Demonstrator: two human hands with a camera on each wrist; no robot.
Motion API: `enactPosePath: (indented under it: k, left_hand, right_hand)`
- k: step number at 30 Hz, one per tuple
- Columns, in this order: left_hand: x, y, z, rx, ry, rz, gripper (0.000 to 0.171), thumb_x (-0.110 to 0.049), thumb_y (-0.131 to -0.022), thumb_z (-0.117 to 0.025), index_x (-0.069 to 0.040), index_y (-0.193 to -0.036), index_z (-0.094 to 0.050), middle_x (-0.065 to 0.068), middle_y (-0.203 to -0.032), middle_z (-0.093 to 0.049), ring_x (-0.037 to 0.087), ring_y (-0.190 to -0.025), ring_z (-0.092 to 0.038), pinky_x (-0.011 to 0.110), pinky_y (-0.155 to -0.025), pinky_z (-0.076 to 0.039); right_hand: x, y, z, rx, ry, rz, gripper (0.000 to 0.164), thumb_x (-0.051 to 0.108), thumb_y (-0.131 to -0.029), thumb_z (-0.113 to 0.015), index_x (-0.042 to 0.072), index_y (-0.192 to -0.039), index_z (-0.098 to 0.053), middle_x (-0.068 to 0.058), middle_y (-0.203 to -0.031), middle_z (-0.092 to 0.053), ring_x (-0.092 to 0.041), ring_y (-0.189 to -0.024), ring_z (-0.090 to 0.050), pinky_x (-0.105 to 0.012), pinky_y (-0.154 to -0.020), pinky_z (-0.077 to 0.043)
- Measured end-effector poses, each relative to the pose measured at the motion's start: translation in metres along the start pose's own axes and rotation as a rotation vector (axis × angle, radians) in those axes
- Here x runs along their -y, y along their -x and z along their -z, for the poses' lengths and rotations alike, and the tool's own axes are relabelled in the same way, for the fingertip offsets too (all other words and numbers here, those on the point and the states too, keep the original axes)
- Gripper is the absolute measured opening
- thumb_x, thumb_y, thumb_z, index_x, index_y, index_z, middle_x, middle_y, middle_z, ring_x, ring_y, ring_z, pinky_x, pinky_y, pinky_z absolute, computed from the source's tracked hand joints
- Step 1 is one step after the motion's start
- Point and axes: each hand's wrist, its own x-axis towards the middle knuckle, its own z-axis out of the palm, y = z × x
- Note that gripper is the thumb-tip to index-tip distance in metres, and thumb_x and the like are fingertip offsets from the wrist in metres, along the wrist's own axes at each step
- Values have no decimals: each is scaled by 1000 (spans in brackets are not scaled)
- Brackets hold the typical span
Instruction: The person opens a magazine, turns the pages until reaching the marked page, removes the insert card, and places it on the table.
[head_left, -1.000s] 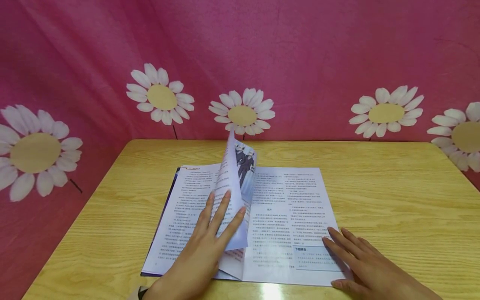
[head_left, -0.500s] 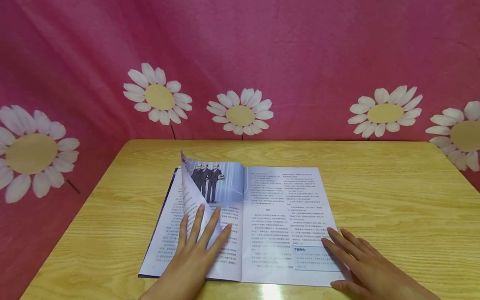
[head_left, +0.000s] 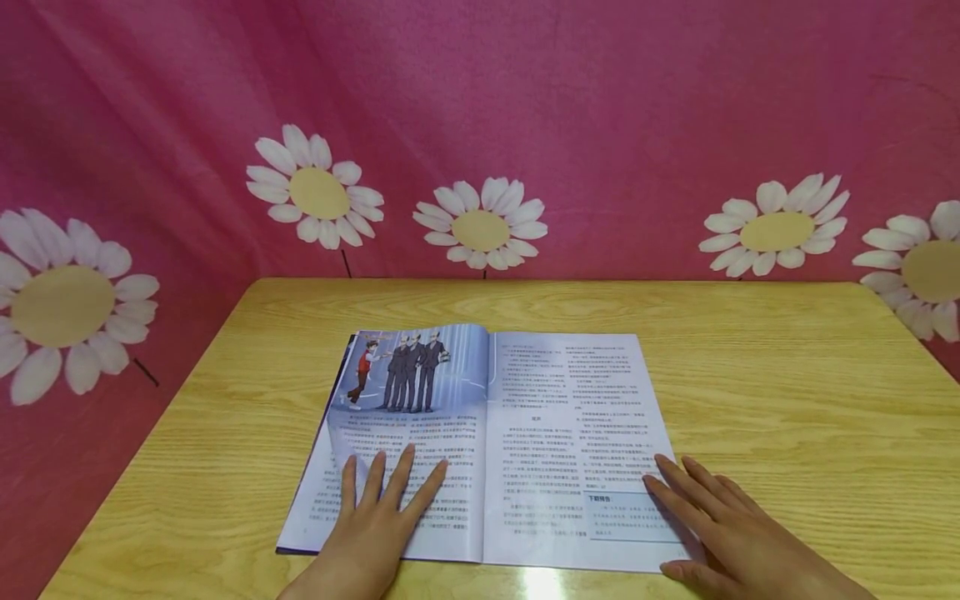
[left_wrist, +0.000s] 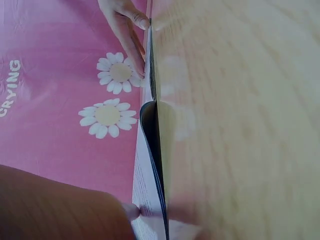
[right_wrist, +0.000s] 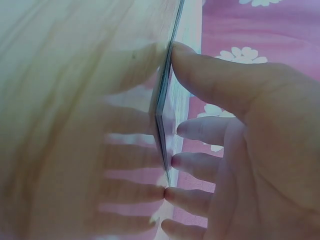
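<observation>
An open magazine (head_left: 540,475) lies on the wooden table. Its left page has a picture (head_left: 408,371) of figures in dark suits and one in a red vest above printed text. My left hand (head_left: 363,533) rests on the lower part of that page, fingers spread. At the lower right corner, my right hand (head_left: 723,529) touches the page with extended fingers, its thumb by the bottom edge. The right wrist view has the right hand (right_wrist: 250,130) at the magazine's edge (right_wrist: 162,105). Seen edge-on in the left wrist view, the magazine (left_wrist: 150,170) bulges near its spine.
The light wooden table (head_left: 787,375) extends around the magazine on all sides. Behind it hangs a pink cloth (head_left: 600,108) printed with white daisies. A bright reflection (head_left: 542,581) shows on the tabletop near the front.
The raised page has swung over to the left and now lies down, uncovering the picture. My left hand has moved left and slightly down with it. The right hand stays in place.
</observation>
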Motion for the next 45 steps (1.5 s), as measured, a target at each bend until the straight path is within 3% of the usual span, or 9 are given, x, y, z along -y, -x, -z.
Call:
enactPosePath:
  k: [6, 10, 16, 22, 23, 30, 38, 42, 45]
  left_hand:
    - [1, 0, 0, 45, -8, 14, 94, 8, -70, -71, -20, -151, -31, 24, -154, -24, 55, -135, -24, 74, -102, -15]
    - [1, -2, 1, 87, 13, 28, 96, 3, -71, -74, -21, -152, -27, 24, -155, -20, 55, -137, -19, 74, -98, -22]
    - [0, -3, 2, 125, 7, 52, 100, -5, -71, -78, -23, -153, -25, 23, -156, -18, 54, -138, -17, 77, -95, -22]
    - [-3, -6, 4, 152, 10, 52, 100, -3, -69, -78, -17, -153, -26, 23, -156, -18, 55, -137, -17, 76, -96, -23]
    - [-4, -7, 4, 154, 11, 44, 98, -3, -69, -78, -15, -152, -27, 23, -156, -19, 55, -137, -17, 75, -97, -24]
    - [-11, -10, 6, 107, 27, -38, 87, 3, -69, -71, 1, -147, -32, 22, -155, -24, 50, -138, -24, 69, -99, -29]
    - [-18, -11, 13, 105, 63, -122, 93, 4, -67, -73, -6, -150, -32, 20, -157, -22, 47, -140, -20, 67, -101, -29]
    - [-23, -13, 15, 99, 42, -210, 85, -17, -74, -78, -11, -148, -37, 18, -157, -23, 46, -141, -20, 65, -101, -31]
    - [-27, -15, 16, 100, 1, -263, 86, -43, -76, -76, -13, -147, -39, 16, -156, -25, 44, -141, -21, 62, -102, -32]
  right_hand:
    - [0, 0, -1, 0, 8, -3, 79, 61, -83, -59, 25, -150, -38, -3, -154, -35, -28, -142, -23, -12, -104, 17]
    - [0, 0, -2, -5, 20, 2, 80, 61, -83, -59, 25, -150, -37, -3, -154, -35, -24, -144, -19, -12, -105, 17]
    - [-1, 0, -1, 29, 10, -3, 85, 66, -81, -57, 23, -151, -35, -4, -156, -32, -26, -146, -14, -16, -106, 18]
    - [-1, 1, -1, -22, 47, 41, 85, 63, -81, -59, 24, -152, -33, -3, -155, -34, -3, -145, 7, -15, -107, 17]
    - [-1, 1, -2, -31, 50, 47, 84, 63, -82, -60, 25, -152, -33, -3, -154, -34, 2, -143, 9, -14, -106, 17]
    - [-1, 2, -1, -1, 20, 30, 85, 64, -82, -57, 24, -153, -30, -2, -157, -29, -3, -144, 11, -16, -107, 18]
    - [0, 2, 0, 15, 31, 28, 85, 64, -83, -57, 23, -152, -31, -4, -157, -30, 0, -142, 14, -16, -106, 19]
    - [0, 1, 0, -14, 61, 57, 83, 61, -83, -59, 21, -152, -33, -5, -155, -33, 1, -141, 16, -16, -107, 18]
    - [0, 0, 0, -30, 76, 76, 82, 59, -83, -61, 21, -151, -35, -7, -154, -35, 4, -140, 17, -15, -106, 18]
